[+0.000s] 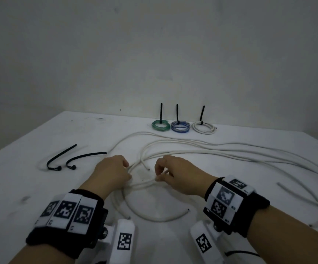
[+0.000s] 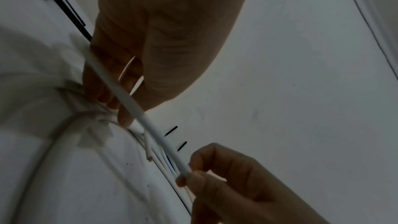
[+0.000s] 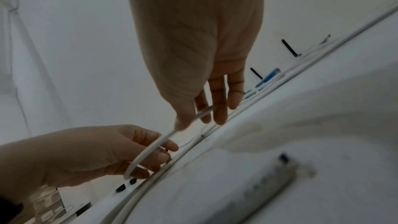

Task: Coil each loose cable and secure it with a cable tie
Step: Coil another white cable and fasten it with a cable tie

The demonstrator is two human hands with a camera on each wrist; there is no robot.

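A long white cable (image 1: 192,148) sprawls loose over the white table (image 1: 30,187), its near part curled into a rough loop (image 1: 154,219) between my wrists. My left hand (image 1: 128,171) grips a strand of this loop with curled fingers, as the left wrist view shows for the hand (image 2: 120,106) and the cable (image 2: 150,126). My right hand (image 1: 159,177) pinches the same strand between thumb and forefinger a short way to the right. In the right wrist view the right hand (image 3: 192,119) and the cable (image 3: 150,147) appear again. Two loose black cable ties (image 1: 61,159) (image 1: 85,157) lie to the left.
At the back stand three tied coils, green (image 1: 161,126), blue (image 1: 180,127) and white (image 1: 203,128), each with a black tie tail upright. More white cable runs off to the right (image 1: 291,191). The table's left edge runs diagonally; a wall stands behind.
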